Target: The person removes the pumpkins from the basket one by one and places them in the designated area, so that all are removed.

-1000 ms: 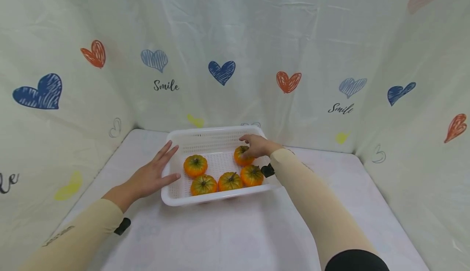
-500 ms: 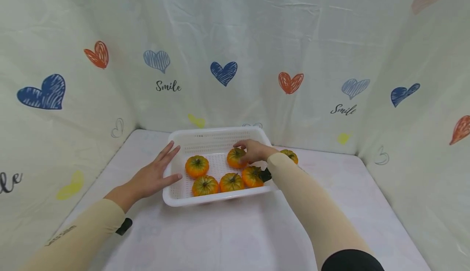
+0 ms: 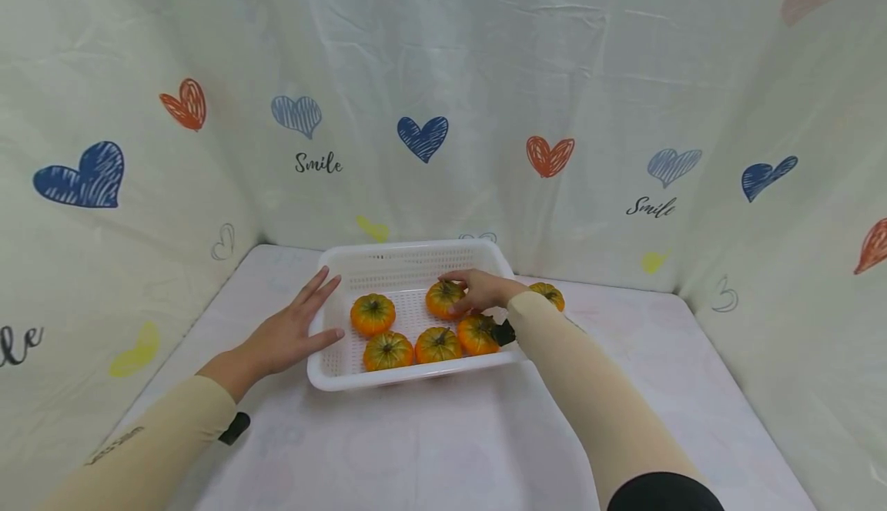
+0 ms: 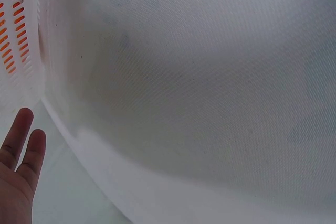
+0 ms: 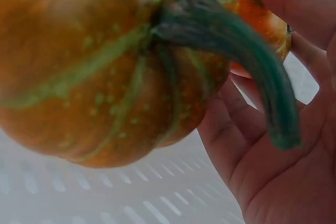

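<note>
Green-streaked orange pumpkins (image 3: 440, 303), white basket (image 3: 409, 374)

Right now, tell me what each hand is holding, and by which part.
The right hand grips the round, ribbed orange-and-green pumpkin rearmost in the white plastic basket, around its right side; the left hand holds nothing.

Glossy plastic basket (image 3: 416, 374), smooth pumpkin (image 5: 105, 82) (rough stem (image 5: 262, 72)), table cover (image 3: 416, 449) apparently cloth

Creased off-wht sheet backdrop (image 3: 457, 49), hung behind & along both sides of wht-covered flat table (image 3: 443, 449). Ctr: dk-blue scribbled heart (image 3: 423, 139); red-orange scribbled heart (image 3: 550, 157) to its R. Blk script "Smile" (image 3: 318, 163) under lt-blue striped heart (image 3: 296, 115). Solid yellow patch (image 3: 135, 352) low L.
</note>
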The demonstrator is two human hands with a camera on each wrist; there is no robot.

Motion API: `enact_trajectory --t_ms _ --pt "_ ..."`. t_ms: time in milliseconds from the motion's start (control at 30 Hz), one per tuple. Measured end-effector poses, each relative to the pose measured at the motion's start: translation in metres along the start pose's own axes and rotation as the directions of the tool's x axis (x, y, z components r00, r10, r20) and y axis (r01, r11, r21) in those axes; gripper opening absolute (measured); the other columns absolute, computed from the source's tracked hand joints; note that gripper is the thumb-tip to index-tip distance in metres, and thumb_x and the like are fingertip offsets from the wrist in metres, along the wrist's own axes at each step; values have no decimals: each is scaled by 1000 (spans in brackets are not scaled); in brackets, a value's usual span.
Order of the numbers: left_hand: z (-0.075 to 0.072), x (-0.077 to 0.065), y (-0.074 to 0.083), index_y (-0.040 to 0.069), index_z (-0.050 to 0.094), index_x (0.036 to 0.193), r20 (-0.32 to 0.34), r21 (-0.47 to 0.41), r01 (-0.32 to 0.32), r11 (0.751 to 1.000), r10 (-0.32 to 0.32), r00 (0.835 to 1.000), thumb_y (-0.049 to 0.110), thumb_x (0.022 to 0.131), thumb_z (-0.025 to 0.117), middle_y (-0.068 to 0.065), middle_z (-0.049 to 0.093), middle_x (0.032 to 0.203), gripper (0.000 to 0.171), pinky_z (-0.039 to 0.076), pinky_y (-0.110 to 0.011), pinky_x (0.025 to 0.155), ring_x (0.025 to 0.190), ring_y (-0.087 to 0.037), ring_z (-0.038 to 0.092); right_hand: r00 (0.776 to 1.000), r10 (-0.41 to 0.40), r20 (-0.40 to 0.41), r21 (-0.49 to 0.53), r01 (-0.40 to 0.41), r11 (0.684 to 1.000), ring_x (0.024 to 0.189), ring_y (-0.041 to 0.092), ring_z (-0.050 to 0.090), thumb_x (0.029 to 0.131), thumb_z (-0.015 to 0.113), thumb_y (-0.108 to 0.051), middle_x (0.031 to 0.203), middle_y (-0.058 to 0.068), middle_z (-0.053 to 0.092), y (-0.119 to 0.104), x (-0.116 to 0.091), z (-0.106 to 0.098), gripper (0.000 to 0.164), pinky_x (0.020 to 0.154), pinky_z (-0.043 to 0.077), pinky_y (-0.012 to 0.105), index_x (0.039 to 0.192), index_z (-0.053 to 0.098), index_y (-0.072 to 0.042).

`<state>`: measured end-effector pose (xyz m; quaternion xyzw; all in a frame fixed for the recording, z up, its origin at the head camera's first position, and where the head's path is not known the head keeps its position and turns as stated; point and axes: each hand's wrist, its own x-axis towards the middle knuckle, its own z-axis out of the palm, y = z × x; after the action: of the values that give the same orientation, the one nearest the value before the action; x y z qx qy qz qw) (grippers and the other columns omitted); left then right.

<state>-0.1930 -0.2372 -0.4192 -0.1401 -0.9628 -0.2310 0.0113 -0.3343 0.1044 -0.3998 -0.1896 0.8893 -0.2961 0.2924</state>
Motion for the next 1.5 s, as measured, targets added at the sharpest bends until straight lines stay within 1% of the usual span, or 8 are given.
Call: enact_trajectory --t_ms 133,233,500,933,1167,1500 --pt "-2 -1 2 17 17 161 5 4 5 1000 -5 1000 49 94 61 -10 0 167 87 46 -64 93 136 -50 38 1000 -16 -18 -55 15 998 119 28 53 90 76 -22 141 15 50 1 0 2 70 98 50 40 152 44 -24" --pt "-3 -1 3 16 17 161 7 6 8 1000 -8 1000 48 94 62 -11 0 167 86 46 -64 93 135 -50 38 999 -18 -32 -75 16 997 121 28 52 91 75 -23 141 14 51 1 0 3 69 102 47 44 152 44 -25" --pt "-3 -1 3 16 17 161 12 7 11 1000 -11 1000 49 94 61 -11 -1 167 87 46 -64 93 136 -50 37 999 -13 -40 -78 9 997 121 28 52 90 75 -24 140 14 50 2 -2 5 68 102 47 45 152 45 -27" --pt "-2 0 3 16 17 161 4 15 12 1000 -12 1000 49 94 61 -11 -1 167 87 47 -63 93 136 -50 37 999 -36 -38 -70 33 997 120 27 51 91 75 -27 139 11 52 4 -2 7 69 103 45 46 152 43 -27" --pt "-3 -1 4 15 17 161 6 16 5 1000 -5 1000 48 94 61 -11 -1 167 87 47 -63 93 136 -50 38 998 -40 -49 -45 37 998 118 26 52 90 75 -27 137 10 53 6 -1 8 69 102 46 45 152 44 -28" --pt "-2 -1 3 16 16 161 8 12 8 1000 -8 1000 48 94 62 -11 -1 167 87 46 -63 94 136 -50 37 998 -45 -53 -29 43 999 115 27 54 90 75 -25 135 13 53 7 0 10 69 100 48 45 152 43 -28"
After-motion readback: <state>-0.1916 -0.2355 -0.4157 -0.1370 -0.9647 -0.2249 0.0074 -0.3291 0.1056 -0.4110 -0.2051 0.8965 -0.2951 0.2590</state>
